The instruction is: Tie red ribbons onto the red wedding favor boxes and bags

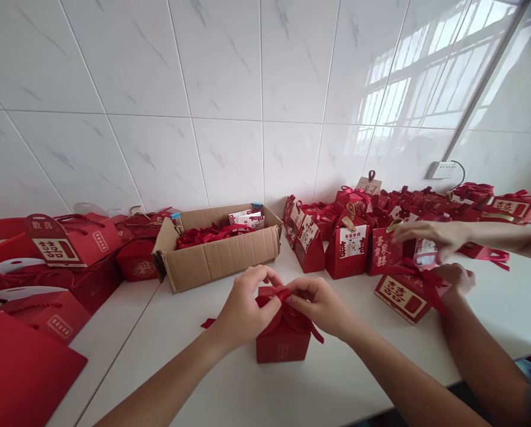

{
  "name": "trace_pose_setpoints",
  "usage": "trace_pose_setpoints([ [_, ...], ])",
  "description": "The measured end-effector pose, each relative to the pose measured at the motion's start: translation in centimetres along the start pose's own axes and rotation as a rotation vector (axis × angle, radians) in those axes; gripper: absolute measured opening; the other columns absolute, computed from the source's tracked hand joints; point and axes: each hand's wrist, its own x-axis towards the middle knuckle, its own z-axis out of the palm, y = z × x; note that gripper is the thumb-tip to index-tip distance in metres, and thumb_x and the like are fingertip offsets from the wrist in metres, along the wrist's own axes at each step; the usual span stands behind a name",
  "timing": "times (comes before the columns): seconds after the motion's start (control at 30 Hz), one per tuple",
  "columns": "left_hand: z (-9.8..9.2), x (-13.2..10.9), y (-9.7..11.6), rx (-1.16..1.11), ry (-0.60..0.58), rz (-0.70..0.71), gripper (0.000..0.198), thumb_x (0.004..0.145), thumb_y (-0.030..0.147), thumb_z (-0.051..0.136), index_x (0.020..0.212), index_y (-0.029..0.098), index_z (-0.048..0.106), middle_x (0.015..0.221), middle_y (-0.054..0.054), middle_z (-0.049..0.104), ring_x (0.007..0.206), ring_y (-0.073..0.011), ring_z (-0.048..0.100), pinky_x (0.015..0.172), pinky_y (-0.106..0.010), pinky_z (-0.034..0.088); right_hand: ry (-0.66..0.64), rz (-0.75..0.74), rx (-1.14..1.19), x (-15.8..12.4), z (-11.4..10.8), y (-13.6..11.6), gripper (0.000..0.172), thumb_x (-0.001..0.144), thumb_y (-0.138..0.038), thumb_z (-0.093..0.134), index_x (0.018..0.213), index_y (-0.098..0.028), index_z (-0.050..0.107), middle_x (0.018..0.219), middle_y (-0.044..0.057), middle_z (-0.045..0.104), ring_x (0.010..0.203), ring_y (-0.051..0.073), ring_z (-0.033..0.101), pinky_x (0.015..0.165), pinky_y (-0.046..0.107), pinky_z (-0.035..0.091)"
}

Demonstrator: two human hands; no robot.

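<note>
A small red gift box [284, 345] stands on the white table in front of me, with a red ribbon [284, 295] gathered in a bow on its top. My left hand [251, 305] is closed with thumb and fingers pinching the ribbon from the left. From the right, my right hand [321, 302] pinches the same ribbon near the knot. Loose ribbon tails stick out on both sides of the box. Parts of the bow are hidden behind my fingers.
Behind the box is an open cardboard carton [223, 265] holding red ribbons. Red gift bags [56, 314] crowd the left. Several decorated red boxes [348, 252] line the tiled wall. At right, another person's hands [428, 234] are near a ribboned box [401, 296].
</note>
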Motion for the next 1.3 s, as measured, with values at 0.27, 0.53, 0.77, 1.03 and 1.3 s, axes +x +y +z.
trace_pose_setpoints([
  [0.27,-0.5,-0.7,-4.4,-0.225,-0.148,-0.414,0.037,0.076,0.056,0.055,0.085,0.021,0.046,0.088,-0.001,0.055,0.072,-0.0155,0.051,0.063,-0.028,0.041,0.029,-0.079,-0.049,-0.4,0.9,0.2,0.018,0.089,-0.033,0.05,0.087,-0.018,0.061,0.079,0.003,0.064,0.069,0.015,0.056,0.061,0.026,0.044],
  [0.53,-0.8,-0.6,-4.8,-0.271,-0.295,-0.431,0.045,0.077,0.061,0.054,0.063,0.018,0.049,0.057,0.005,0.041,0.051,-0.0093,0.033,0.048,-0.022,0.025,0.099,-0.017,-0.064,0.0,1.6,-0.3,0.017,0.086,-0.03,0.049,0.081,-0.017,0.059,0.074,0.003,0.064,0.064,0.014,0.055,0.059,0.026,0.043],
  [0.77,-2.7,-0.7,-1.5,0.09,-0.138,-0.093,0.023,0.082,0.042,0.056,0.074,0.021,0.059,0.076,0.0,0.057,0.073,-0.0174,0.05,0.068,-0.029,0.038,0.25,0.047,-0.168,0.6,2.8,-0.3,0.012,0.077,-0.022,0.053,0.072,-0.016,0.062,0.067,0.003,0.062,0.06,0.014,0.053,0.056,0.025,0.04],
  [1.03,-4.0,1.1,1.8,0.346,-0.233,0.23,0.021,0.088,0.025,0.044,0.082,0.024,0.064,0.082,-0.002,0.06,0.076,-0.018,0.051,0.08,-0.035,0.039,0.027,-0.052,-0.211,0.4,2.0,-1.6,0.015,0.075,-0.015,0.051,0.065,-0.016,0.061,0.054,-0.005,0.046,0.052,0.008,0.033,0.048,0.022,0.027],
  [1.3,-2.7,3.6,0.4,0.482,-0.001,0.28,0.009,0.082,0.029,0.058,0.087,0.026,0.064,0.103,-0.004,0.06,0.1,-0.0245,0.048,0.09,-0.041,0.03,-0.004,0.045,-0.114,0.3,1.8,-1.2,0.034,0.082,-0.04,0.056,0.057,-0.018,0.046,0.05,-0.005,0.036,0.046,0.008,0.028,0.043,0.022,0.021],
])
